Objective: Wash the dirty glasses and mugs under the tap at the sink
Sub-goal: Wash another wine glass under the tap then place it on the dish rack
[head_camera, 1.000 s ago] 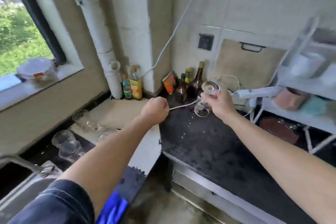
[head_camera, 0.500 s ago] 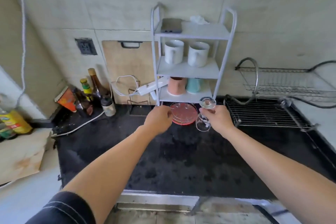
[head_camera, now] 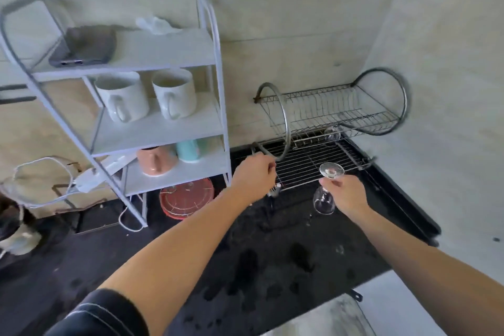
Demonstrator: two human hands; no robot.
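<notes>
The wine glass is clear glass, smooth and glossy. The mugs are white glazed ceramic, glossy. The dish rack is bright polished metal wire and tube. The shelf unit has a pale, smooth, matt painted finish. The countertop is black and dull, mottled with wet patches. The wall is pale matt tile
</notes>
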